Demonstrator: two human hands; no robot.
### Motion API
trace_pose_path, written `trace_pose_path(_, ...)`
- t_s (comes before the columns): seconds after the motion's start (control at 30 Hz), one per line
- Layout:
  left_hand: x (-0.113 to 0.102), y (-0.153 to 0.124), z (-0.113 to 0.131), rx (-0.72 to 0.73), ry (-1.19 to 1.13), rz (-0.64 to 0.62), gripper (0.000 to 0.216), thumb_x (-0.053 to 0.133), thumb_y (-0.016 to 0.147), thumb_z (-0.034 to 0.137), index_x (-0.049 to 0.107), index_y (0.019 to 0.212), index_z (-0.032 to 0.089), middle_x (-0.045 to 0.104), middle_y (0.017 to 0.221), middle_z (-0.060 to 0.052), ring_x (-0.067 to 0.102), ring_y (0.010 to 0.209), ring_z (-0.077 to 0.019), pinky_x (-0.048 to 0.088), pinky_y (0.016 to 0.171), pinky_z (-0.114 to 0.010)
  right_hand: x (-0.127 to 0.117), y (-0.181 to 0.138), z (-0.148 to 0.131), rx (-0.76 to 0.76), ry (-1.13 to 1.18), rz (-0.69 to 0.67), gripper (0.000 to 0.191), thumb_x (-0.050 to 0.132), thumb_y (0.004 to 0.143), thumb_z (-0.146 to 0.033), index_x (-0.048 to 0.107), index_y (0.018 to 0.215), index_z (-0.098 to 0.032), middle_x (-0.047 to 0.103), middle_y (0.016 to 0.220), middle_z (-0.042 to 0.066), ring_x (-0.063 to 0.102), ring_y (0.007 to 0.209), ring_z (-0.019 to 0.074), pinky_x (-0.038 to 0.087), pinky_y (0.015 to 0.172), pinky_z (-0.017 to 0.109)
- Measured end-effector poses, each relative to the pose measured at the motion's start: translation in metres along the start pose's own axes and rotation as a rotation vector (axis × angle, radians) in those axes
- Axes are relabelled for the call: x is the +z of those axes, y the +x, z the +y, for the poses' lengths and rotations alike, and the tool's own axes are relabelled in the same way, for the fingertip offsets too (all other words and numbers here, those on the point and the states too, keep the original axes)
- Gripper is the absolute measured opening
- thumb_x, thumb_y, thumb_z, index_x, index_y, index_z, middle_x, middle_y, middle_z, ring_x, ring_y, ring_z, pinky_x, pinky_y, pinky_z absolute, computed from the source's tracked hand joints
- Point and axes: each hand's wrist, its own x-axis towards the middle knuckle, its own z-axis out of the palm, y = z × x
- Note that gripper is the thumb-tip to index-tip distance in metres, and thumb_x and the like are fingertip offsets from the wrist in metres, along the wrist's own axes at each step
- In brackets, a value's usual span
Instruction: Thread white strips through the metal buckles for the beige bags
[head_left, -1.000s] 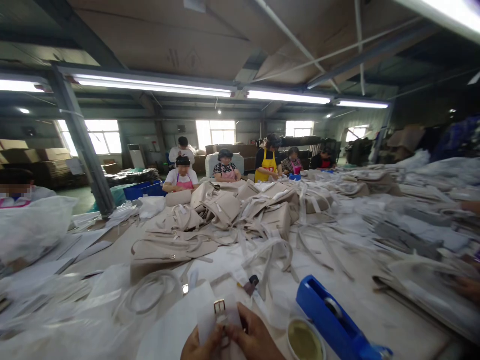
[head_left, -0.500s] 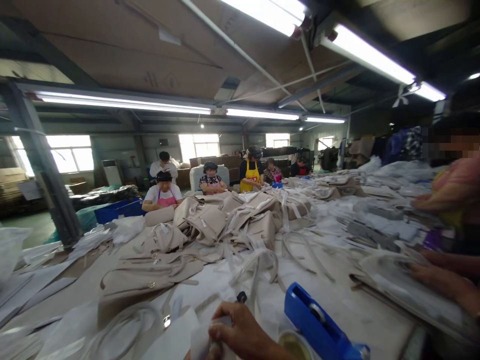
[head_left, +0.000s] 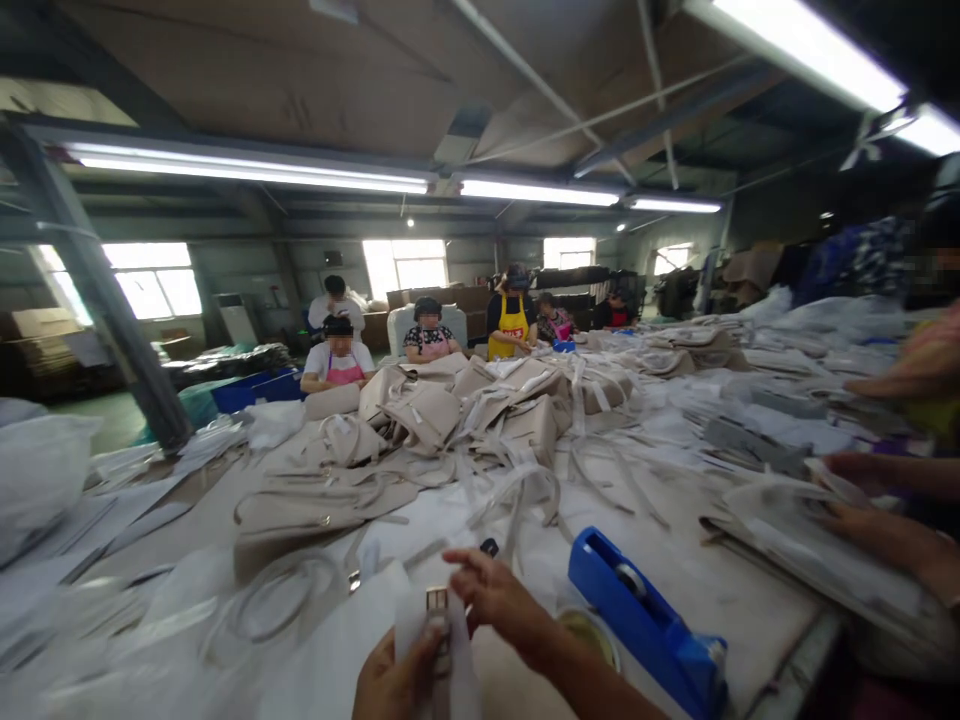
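Left grip: my left hand (head_left: 390, 685) pinches a white strap (head_left: 420, 625) bearing a square gold buckle (head_left: 436, 600).
Right grip: my right hand (head_left: 491, 595) hovers over the buckle, fingers loosely spread.

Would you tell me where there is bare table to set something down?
Bare table shows right of the blue tape dispenser, before the co-worker's plastic sheets. Bags and straps crowd the middle; wrappers cover the left.

Upright white strap (head_left: 439, 640) with gold buckle (head_left: 437, 600)
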Motion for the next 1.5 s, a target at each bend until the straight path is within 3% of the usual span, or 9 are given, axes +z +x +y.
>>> trace_pose_path(0.1,0.005,-0.008,0.002,0.037,-0.016,-0.027,0.049,0.079,0.061,0.046,0.068,0.095,0.012,0.072,0.080,-0.012,0.066,0.077,-0.0269,0.052,0.067,-0.034,-0.009,-0.005,0.016,0.096,0.273,-0.100,0.049,0.060,0.078,-0.054,0.060,0.110,-0.018,0.058,0.085,0.003,0.053,0.070,0.0117,0.042,0.061,0.024)
trace_pose_path(0.33,0.016,-0.009,0.007,0.136,0.050,0.004,0.041,0.074,0.066,0.041,0.067,0.094,0.012,0.071,0.081,-0.010,0.063,0.076,-0.0247,0.049,0.069,-0.032,0.001,-0.009,0.019,0.004,0.234,-0.214,0.039,0.063,0.078,-0.051,0.066,0.089,-0.014,0.057,0.074,0.001,0.048,0.067,0.0094,0.037,0.064,0.023)
trace_pose_path(0.5,0.022,-0.011,0.013,0.193,0.081,0.006,0.040,0.071,0.070,0.042,0.066,0.097,0.013,0.070,0.080,-0.008,0.063,0.078,-0.0259,0.049,0.075,-0.035,0.006,-0.002,0.014,-0.031,0.175,-0.137,0.030,0.065,0.079,-0.042,0.061,0.079,-0.013,0.053,0.068,-0.001,0.042,0.060,0.0071,0.032,0.058,0.021)
trace_pose_path(0.67,0.030,-0.020,0.019,0.183,0.205,0.039,0.023,0.064,0.075,0.039,0.059,0.078,0.017,0.064,0.071,-0.004,0.059,0.073,-0.0235,0.046,0.068,-0.032,0.001,0.004,0.016,0.006,0.094,-0.111,0.029,0.069,0.073,-0.038,0.054,0.071,-0.014,0.055,0.065,-0.001,0.049,0.059,0.0099,0.038,0.058,0.024)
trace_pose_path(0.83,0.036,-0.027,0.018,0.228,0.398,0.094,0.029,0.056,0.081,0.046,0.059,0.085,0.018,0.064,0.079,-0.006,0.060,0.081,-0.0262,0.046,0.076,-0.035,-0.003,0.009,0.018,-0.006,-0.049,-0.029,0.030,0.070,0.070,-0.038,0.051,0.069,-0.015,0.053,0.065,-0.003,0.050,0.060,0.0099,0.041,0.057,0.024)
trace_pose_path(0.93,0.039,-0.027,0.014,0.226,0.336,0.100,0.034,0.061,0.078,0.048,0.060,0.091,0.016,0.065,0.080,-0.007,0.061,0.080,-0.0258,0.047,0.074,-0.035,-0.003,0.009,0.016,0.009,-0.128,0.009,0.031,0.072,0.067,-0.037,0.050,0.068,-0.016,0.054,0.063,-0.003,0.050,0.057,0.0097,0.038,0.052,0.022)
trace_pose_path(1.13,0.047,-0.030,0.017,0.216,0.215,0.067,0.029,0.062,0.078,0.042,0.061,0.087,0.015,0.066,0.076,-0.005,0.060,0.075,-0.0218,0.047,0.067,-0.029,-0.008,-0.007,0.004,0.063,0.113,-0.105,0.031,0.068,0.073,-0.040,0.056,0.084,-0.014,0.062,0.073,0.001,0.057,0.059,0.0111,0.040,0.057,0.023)
trace_pose_path(1.3,0.046,-0.030,0.011,0.173,0.253,0.060,0.029,0.057,0.081,0.044,0.061,0.090,0.016,0.066,0.079,-0.005,0.062,0.078,-0.0239,0.048,0.071,-0.033,-0.008,-0.013,0.007,0.025,0.080,0.034,0.032,0.068,0.073,-0.042,0.058,0.081,-0.013,0.058,0.067,-0.001,0.052,0.055,0.0095,0.039,0.054,0.024)
trace_pose_path(1.5,0.051,-0.031,0.008,0.329,0.477,0.206,0.035,0.053,0.084,0.052,0.053,0.102,0.021,0.066,0.102,-0.008,0.059,0.098,-0.0258,0.044,0.085,-0.037,-0.007,-0.011,0.010,0.039,0.035,0.128,0.034,0.071,0.069,-0.043,0.052,0.071,-0.014,0.055,0.060,-0.002,0.048,0.053,0.0077,0.035,0.050,0.021)
